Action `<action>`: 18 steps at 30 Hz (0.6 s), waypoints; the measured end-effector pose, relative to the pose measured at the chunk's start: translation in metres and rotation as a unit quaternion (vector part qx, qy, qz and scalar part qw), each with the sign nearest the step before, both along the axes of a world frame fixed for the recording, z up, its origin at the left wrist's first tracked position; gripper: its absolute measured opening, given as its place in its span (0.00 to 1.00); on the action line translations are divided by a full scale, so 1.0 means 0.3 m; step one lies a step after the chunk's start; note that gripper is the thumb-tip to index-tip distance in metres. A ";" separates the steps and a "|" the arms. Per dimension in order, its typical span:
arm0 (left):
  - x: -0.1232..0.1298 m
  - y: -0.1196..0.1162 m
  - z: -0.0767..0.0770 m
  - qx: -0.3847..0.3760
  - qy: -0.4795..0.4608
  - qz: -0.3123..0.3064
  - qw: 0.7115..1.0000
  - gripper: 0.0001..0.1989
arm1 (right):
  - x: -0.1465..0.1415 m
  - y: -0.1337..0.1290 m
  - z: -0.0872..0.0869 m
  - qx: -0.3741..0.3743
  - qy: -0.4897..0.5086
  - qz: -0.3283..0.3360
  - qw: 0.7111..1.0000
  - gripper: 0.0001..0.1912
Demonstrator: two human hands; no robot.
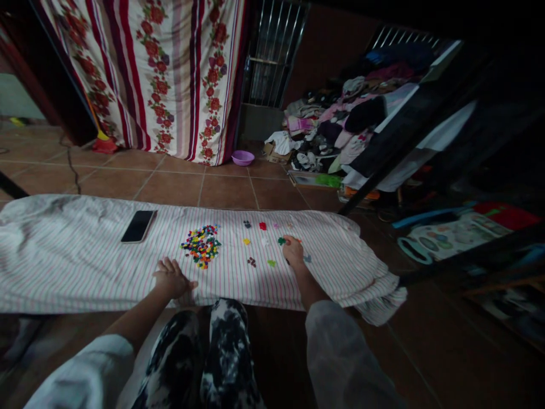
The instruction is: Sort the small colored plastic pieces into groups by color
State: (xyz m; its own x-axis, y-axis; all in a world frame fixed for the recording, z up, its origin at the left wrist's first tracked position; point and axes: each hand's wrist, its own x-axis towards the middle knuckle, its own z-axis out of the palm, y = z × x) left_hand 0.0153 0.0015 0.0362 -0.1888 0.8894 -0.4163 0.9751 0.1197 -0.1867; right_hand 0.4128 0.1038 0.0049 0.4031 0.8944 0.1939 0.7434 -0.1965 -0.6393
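Observation:
My left hand (pixel 172 278) lies flat on the striped cloth (pixel 102 272), fingers spread, with nothing in it. To its upper right is a mixed pile of small colourful pieces (pixel 201 245), perhaps beads. My right hand (pixel 293 251) is at a small green cluster (pixel 281 241), its fingertips pinched together; what they hold, if anything, is too small to make out. Around it lie other little single-colour clusters: red (pixel 263 226), dark grey (pixel 247 224), yellow (pixel 246 241), white (pixel 265 242), brown (pixel 251 262) and light green (pixel 271 263). A blue-grey cluster (pixel 307 259) sits just right of that hand.
A phone (pixel 138 226) rests on the cloth at the left. Beyond are a tiled floor, a purple basin (pixel 242 158), a floral curtain (pixel 170 74) and a heap of clothes (pixel 332 125). Dark bars (pixel 378 165) slant along the right side. My knees (pixel 227 329) are below the near edge.

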 end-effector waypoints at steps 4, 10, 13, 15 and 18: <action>0.002 0.000 0.000 0.005 -0.011 0.009 1.000 0.54 | -0.054 0.005 0.018 0.037 -0.011 0.038 0.999 0.20; -0.001 -0.003 -0.006 0.026 -0.023 0.007 0.999 0.55 | -0.238 -0.014 0.055 0.061 0.003 0.120 0.991 0.20; -0.001 -0.008 -0.002 0.028 -0.022 0.004 0.999 0.55 | -0.359 -0.045 0.062 0.049 0.016 0.178 0.983 0.18; 0.001 -0.013 0.001 0.037 -0.025 0.001 0.999 0.55 | -0.440 -0.071 0.059 0.026 0.020 0.222 0.974 0.17; 0.003 -0.017 0.002 0.044 -0.031 0.000 0.999 0.56 | -0.548 -0.111 0.043 -0.008 0.014 0.278 0.960 0.16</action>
